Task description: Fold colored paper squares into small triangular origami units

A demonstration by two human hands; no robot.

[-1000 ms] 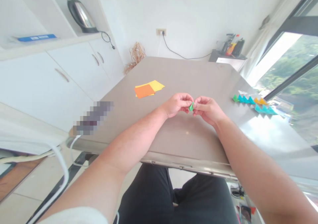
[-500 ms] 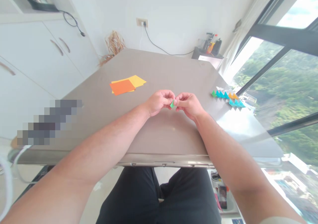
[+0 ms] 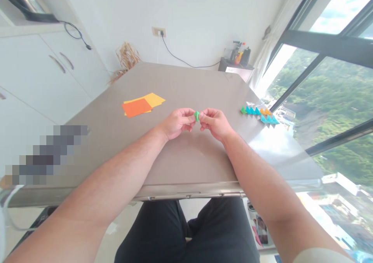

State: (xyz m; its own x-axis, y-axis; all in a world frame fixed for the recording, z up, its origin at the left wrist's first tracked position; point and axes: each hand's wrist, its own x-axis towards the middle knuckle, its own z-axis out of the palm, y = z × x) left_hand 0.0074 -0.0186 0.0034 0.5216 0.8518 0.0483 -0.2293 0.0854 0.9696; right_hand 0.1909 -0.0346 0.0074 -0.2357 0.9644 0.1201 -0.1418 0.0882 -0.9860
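Observation:
A small folded piece of green paper [image 3: 197, 116] is pinched between my two hands, above the middle of the table. My left hand [image 3: 179, 123] grips its left side between thumb and fingers. On the right side, my right hand [image 3: 214, 123] holds it with thumb and forefinger, the other fingers curled below. The paper's exact folded shape is too small to make out. Flat sheets of orange paper [image 3: 137, 107] and yellow paper [image 3: 155, 99] lie beyond my left hand. Small folded turquoise paper pieces [image 3: 253, 111] stand to the right, with a green one [image 3: 243, 110] and orange ones [image 3: 265, 111].
The grey-brown table [image 3: 186, 158] has its front edge just before my lap. A blurred-out object [image 3: 48, 154] lies at its left. Behind the far right corner, bottles [image 3: 239, 56] stand on a small cabinet. A large window [image 3: 329, 88] borders the right side.
The green paper has been turned and raised slightly between my fingers, and now shows a wider, pointed shape. The whole view has shifted, so the table things appear farther left.

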